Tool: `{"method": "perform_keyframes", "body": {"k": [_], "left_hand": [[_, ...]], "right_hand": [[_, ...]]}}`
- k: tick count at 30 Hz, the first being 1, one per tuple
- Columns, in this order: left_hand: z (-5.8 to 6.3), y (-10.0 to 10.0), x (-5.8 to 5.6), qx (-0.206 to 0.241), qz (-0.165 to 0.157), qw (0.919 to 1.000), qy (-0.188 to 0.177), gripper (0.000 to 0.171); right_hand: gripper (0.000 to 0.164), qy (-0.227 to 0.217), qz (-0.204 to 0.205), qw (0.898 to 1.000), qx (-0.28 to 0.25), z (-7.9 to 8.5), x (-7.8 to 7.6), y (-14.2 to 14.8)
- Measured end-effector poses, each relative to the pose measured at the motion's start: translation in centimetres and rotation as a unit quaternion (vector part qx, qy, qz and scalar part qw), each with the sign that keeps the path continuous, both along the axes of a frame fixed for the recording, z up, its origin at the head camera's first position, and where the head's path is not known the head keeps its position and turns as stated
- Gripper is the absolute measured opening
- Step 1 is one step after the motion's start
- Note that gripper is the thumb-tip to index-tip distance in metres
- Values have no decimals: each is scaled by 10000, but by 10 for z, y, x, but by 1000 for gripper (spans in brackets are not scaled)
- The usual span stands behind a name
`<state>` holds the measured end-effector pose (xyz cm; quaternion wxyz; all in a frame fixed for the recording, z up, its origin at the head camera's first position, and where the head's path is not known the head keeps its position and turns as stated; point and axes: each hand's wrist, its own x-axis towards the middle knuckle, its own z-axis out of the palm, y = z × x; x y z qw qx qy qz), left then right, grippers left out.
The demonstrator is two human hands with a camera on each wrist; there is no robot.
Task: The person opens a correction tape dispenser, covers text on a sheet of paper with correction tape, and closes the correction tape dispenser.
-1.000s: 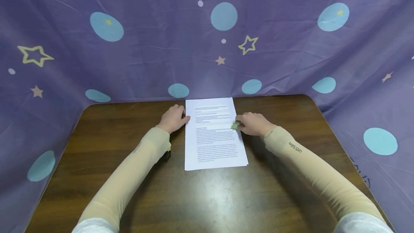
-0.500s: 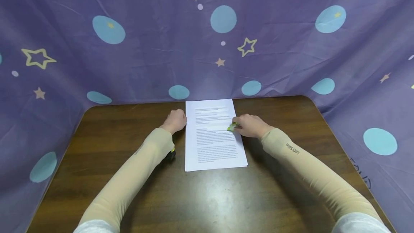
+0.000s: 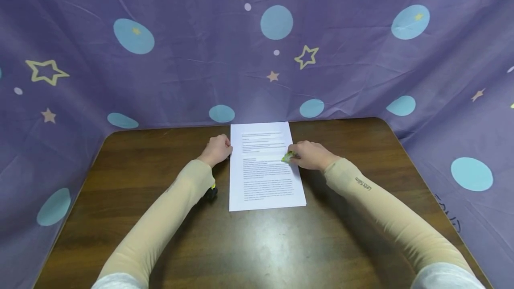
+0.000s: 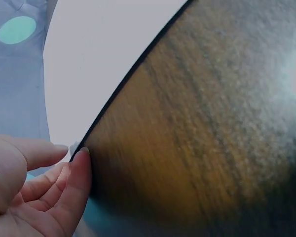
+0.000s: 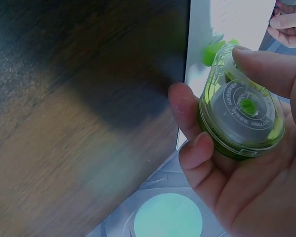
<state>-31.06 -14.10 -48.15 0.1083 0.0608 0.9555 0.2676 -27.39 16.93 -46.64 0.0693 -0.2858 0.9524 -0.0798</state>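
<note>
A stack of printed paper sheets [image 3: 267, 186] lies on the table near its far edge. My left hand [image 3: 216, 150] is at the stack's left edge; in the left wrist view the thumb and fingers [image 4: 79, 173] pinch that edge. My right hand [image 3: 314, 155] holds a green, see-through correction tape [image 5: 244, 106] over the right part of the page. Its thumb lies along the top of the case, and other fingers curl beneath. The green tip [image 5: 214, 53] points to the paper; whether it touches cannot be made out.
The brown wooden table [image 3: 265, 249] has rounded far corners. A purple curtain [image 3: 257, 88] with stars and blue dots hangs behind it and along both sides. A black wrist device [image 3: 211, 192] with a yellow part shows under my left sleeve.
My left hand has drawn its extended thumb back from the page and curled its fingers at the edge. The right hand has shifted slightly left with the correction tape.
</note>
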Motion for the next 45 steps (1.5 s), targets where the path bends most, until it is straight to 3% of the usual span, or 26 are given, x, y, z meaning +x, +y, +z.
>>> {"method": "perform_keyframes", "body": {"k": [7,17,22,26,30,45], "left_hand": [[-5,-9,-2,655,38,9978,7,27],[-7,-17,-6,585,-1049,9928,-40,87],[-5,-13,-2,314,-1773,9835,-153,102],[-7,-11,2,-35,-2206,9752,-160,103],[-8,-10,2,-280,-2312,9723,-214,100],[-3,-13,7,-415,-2340,9707,-362,106]], "right_hand": [[17,31,55,10000,26,0,0,1],[16,30,263,9996,-85,5,-4,-15],[12,18,391,9992,-15,3,-1,-25],[10,59,519,9986,-32,3,2,-30],[8,70,612,9981,49,1,2,-33],[9,437,771,9955,335,1,6,-43]]}}
